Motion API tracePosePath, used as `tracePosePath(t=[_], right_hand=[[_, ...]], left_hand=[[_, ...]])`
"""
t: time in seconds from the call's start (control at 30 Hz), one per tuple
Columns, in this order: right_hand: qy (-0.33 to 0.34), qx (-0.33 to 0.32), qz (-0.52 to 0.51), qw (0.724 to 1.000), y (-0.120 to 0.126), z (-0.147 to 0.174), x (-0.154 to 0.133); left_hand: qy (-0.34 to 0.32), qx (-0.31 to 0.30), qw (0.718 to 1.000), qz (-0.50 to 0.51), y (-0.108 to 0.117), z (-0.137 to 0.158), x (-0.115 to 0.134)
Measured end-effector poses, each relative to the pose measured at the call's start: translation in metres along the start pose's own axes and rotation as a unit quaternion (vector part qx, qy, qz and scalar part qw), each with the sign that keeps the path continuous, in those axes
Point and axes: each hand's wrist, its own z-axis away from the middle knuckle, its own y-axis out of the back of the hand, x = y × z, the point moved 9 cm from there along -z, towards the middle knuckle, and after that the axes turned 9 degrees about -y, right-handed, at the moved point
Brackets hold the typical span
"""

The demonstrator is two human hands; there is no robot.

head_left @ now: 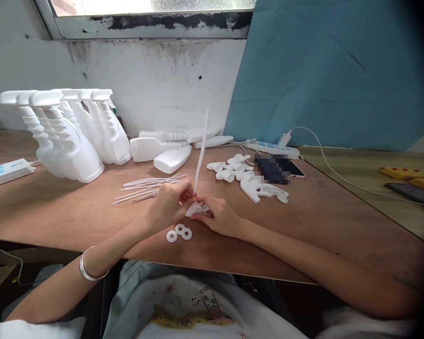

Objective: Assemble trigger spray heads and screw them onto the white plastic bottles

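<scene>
A long white plastic tube rises steeply from between my hands, leaning slightly right at its top. The thumb and fingers of my left hand pinch it near its lower end. My right hand has its fingers closed around a white sprayer head, partly hidden by the fingers. The tube's lower end meets or almost meets this piece; the exact join is hidden. Just below my left hand lie three white ring washers. Several more thin white tubes lie beside that hand.
White spray bottles stand at the left, with others lying by the wall. Loose white sprayer parts are right of centre. Behind them lie a phone and a power strip; another strip sits far left.
</scene>
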Motion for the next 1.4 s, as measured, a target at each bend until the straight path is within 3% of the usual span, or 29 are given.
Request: tracePosePath(t=[0.2,0.37,0.5,0.63,0.7,0.8,0.9,1.0,1.1,1.23,1.3,1.4], right_hand=[[0.01,0.006,0.001,1.0,0.001,0.0,-0.002],[-0.009,-0.012,-0.015,1.0,-0.002,-0.001,0.002],[-0.059,-0.03,-0.065,0.996,0.0,-0.002,0.009],[-0.151,-0.023,-0.141,0.978,0.004,-0.003,0.024],[-0.209,-0.008,-0.223,0.952,0.005,-0.003,0.036],[-0.286,0.016,-0.405,0.868,0.0,-0.003,0.056],[-0.32,0.022,-0.532,0.784,-0.006,-0.003,0.067],[-0.34,0.003,-0.595,0.728,-0.011,-0.001,0.07],[-0.356,-0.015,-0.616,0.703,-0.016,0.002,0.07],[-0.369,0.007,-0.616,0.696,-0.016,0.004,0.074],[-0.374,0.026,-0.619,0.69,-0.015,0.005,0.077],[-0.371,0.06,-0.62,0.689,-0.01,0.005,0.081]], left_hand=[[0.0,-0.026,0.999,-0.019,-0.002,0.001,-0.002],[0.043,-0.018,0.993,0.112,-0.003,0.004,-0.018],[0.081,-0.04,0.97,0.226,-0.008,0.002,-0.028],[0.064,-0.045,0.976,0.203,0.002,-0.008,-0.026],[0.06,-0.032,0.978,0.199,0.01,-0.014,-0.024],[0.085,-0.004,0.969,0.234,0.014,-0.018,-0.025],[0.124,0.039,0.959,0.251,0.013,-0.019,-0.031],[0.136,0.073,0.954,0.256,0.006,-0.019,-0.038],[0.131,0.06,0.951,0.274,-0.005,-0.02,-0.042],[0.103,-0.067,0.961,0.246,-0.015,-0.025,-0.044],[0.108,-0.099,0.978,0.148,-0.005,-0.03,-0.059],[0.176,-0.027,0.982,-0.057,0.033,-0.042,-0.104]])
